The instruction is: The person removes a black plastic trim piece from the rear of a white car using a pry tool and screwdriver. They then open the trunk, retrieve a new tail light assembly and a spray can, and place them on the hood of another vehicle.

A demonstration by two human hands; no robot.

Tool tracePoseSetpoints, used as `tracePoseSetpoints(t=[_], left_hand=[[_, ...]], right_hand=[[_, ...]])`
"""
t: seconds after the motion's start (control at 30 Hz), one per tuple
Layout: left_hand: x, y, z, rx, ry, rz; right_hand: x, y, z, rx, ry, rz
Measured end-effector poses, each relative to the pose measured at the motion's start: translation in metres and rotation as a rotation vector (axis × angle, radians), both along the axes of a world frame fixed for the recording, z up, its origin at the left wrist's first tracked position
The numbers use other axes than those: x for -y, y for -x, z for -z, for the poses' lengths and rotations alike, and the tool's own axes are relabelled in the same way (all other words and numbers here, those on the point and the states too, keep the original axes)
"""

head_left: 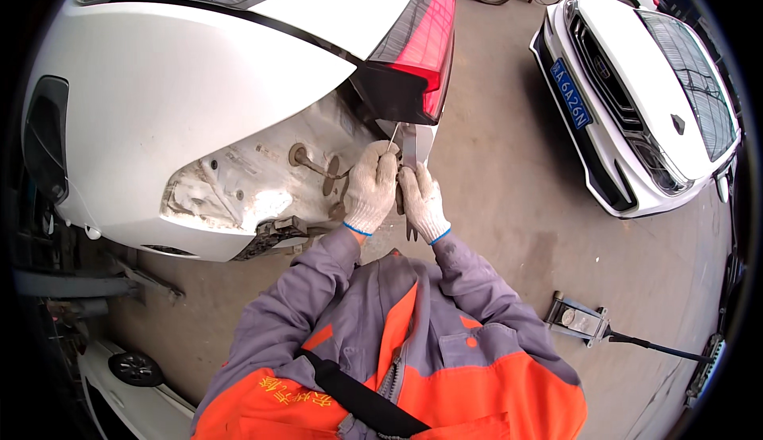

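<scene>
My left hand (370, 187) wears a white knit glove and grips a thin metal tool (391, 137) whose tip points up at the lower edge of the red tail light (420, 42). My right hand (422, 201), also gloved, is closed right beside it, against the car body under the light; what it holds is hidden. Both hands work at the rear corner of a white car (175, 90) whose bumper is off, showing bare dusty sheet metal (254, 178).
A second white car (636, 98) is parked at the right. A floor jack (584, 321) with a long handle lies on the concrete at lower right. Car parts and a detached white panel (135, 396) lie at lower left.
</scene>
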State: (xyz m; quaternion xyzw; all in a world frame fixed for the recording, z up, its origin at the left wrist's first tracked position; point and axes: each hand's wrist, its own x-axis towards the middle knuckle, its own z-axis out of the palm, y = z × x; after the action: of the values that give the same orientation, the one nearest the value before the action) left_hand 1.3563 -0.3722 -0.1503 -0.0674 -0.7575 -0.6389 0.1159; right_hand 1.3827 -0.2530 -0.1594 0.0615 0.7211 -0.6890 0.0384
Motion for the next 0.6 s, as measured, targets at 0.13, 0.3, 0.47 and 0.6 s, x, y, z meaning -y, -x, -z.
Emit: tracePoseSetpoints(t=[0.13,0.3,0.47,0.6], left_hand=[[0.004,-0.001,-0.001,0.076,0.032,0.003],[0.003,0.000,-0.002,-0.007,0.070,0.005],[0.001,0.001,-0.002,-0.029,-0.004,-0.003],[0.002,0.002,0.002,0.009,-0.012,-0.002]], right_hand=[[0.000,-0.024,-0.024,0.094,-0.020,-0.015],[0.001,-0.035,-0.022,0.112,0.089,-0.026],[-0.002,-0.025,-0.034,0.095,0.108,-0.038],[-0.003,-0.017,-0.037,0.142,0.141,-0.047]])
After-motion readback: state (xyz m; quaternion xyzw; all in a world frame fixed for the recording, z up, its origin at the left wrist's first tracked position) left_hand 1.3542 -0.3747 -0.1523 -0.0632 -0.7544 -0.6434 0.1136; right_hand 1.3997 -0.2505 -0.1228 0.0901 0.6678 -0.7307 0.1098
